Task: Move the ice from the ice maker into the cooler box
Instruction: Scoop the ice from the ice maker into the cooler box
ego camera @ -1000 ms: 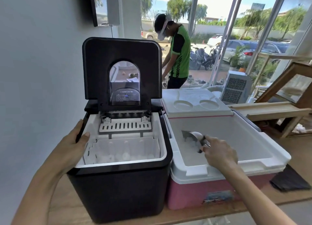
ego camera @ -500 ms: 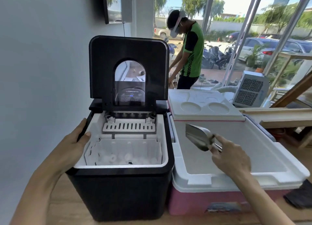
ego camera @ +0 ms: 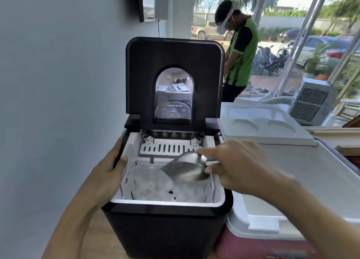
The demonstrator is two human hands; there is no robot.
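Head view — "alectric" ice maker (ego camera: 165, 229)

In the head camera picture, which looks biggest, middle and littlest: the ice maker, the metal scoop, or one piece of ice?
1. Ice maker, biggest by far.
2. Metal scoop, held in the right hand over the ice basket.
3. One piece of ice, littlest.

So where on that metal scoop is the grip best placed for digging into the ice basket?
By its short handle at the rear end, coming from the cooler side, as the right hand does now. The scoop has a smooth, rounded bowl whose open mouth points down-left toward the ice, so gripping the bowl would likely block loading.
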